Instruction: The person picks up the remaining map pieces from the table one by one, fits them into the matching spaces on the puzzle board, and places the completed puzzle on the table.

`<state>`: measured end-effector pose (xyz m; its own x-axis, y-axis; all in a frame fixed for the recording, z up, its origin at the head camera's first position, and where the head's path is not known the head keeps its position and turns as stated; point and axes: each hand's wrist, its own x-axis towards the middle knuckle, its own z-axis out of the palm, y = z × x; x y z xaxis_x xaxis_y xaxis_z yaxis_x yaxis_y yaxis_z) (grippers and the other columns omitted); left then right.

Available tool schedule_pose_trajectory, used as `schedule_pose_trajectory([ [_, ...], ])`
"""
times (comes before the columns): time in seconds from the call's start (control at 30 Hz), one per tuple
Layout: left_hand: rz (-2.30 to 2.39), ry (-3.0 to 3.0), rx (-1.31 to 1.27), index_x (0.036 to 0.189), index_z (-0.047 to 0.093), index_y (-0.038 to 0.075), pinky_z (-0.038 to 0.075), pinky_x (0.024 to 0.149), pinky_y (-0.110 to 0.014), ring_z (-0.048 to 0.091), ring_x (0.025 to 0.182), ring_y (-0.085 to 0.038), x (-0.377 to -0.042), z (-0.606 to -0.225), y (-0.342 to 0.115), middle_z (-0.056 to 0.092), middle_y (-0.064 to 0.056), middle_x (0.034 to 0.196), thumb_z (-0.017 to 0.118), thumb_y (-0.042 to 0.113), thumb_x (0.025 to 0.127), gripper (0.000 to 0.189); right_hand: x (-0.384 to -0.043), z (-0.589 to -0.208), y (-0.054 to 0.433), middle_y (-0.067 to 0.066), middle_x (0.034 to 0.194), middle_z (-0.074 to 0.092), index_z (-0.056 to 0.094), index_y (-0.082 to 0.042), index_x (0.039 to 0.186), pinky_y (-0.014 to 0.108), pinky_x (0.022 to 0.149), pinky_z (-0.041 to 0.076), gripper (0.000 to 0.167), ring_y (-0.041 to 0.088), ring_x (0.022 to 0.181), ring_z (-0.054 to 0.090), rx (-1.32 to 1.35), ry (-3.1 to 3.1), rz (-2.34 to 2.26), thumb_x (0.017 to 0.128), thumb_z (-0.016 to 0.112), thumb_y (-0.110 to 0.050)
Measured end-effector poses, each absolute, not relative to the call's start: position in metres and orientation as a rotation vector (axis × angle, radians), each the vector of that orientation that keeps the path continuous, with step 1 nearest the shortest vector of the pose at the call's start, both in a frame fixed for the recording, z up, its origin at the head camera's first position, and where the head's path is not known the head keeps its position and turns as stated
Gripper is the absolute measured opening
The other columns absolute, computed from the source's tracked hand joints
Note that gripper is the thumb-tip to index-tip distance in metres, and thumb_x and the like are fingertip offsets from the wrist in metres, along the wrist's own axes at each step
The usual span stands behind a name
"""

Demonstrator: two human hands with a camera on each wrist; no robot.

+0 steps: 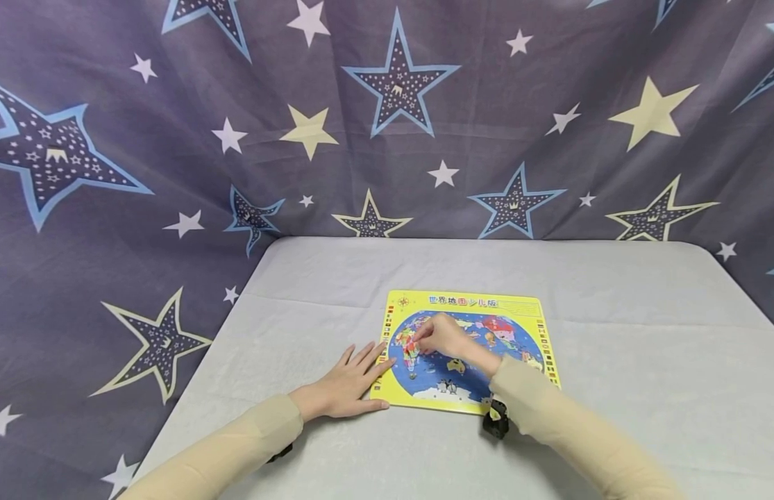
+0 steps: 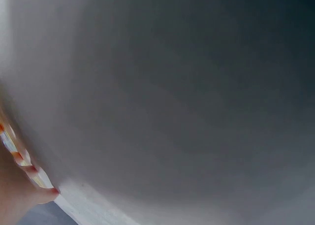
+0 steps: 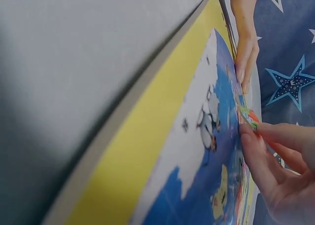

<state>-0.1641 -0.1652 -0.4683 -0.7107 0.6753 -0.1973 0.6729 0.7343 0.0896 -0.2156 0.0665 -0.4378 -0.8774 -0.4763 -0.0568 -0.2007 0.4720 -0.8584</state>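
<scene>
A yellow-bordered world map puzzle board (image 1: 424,403) lies flat, with blue seas, coloured continents and penguins along its near side. My left hand (image 1: 349,383) has its fingers spread over the board's left edge, the thumb at the near left corner. Over the left part of the map is my right hand (image 1: 448,337), pinching a small colourful puzzle piece (image 3: 252,117) between thumb and fingertips. In the right wrist view this piece stands tilted, its lower edge right at the map's surface. Only a bit of the left hand (image 2: 17,198) shows at the left wrist view's lower left corner.
The board sits on a table with a pale grey cloth (image 1: 643,361). A dark curtain with stars (image 1: 424,173) hangs behind the table and along its left side. Black wrist straps (image 1: 495,420) show below the sleeves.
</scene>
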Motion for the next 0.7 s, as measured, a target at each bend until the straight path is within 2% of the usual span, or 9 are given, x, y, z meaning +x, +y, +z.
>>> schedule_pose_trajectory([
  [0.3,0.022,2.717,1.067,0.144,0.012,0.024,0.005,0.105,-0.051,0.001,0.135,-0.024,-0.164,-0.468,-0.165,0.0,-0.004,0.149,0.021,0.07,0.082,0.077,-0.212,-0.44,0.059,0.009,0.065,0.065,0.069,0.004,0.078,0.023,0.05,0.049,0.006,0.017,0.055,0.061,-0.559,2.583,-1.318,0.077,0.063,0.001],
  [0.7,0.032,2.717,1.076,0.144,0.012,0.024,0.006,0.105,-0.051,0.002,0.135,-0.025,-0.164,-0.467,-0.165,0.001,-0.004,0.149,0.022,0.069,0.083,0.077,-0.207,-0.439,0.052,0.005,0.07,0.064,0.069,0.001,0.08,0.021,0.049,0.042,0.006,0.009,0.056,0.053,-0.521,2.618,-1.279,0.076,0.065,0.0],
])
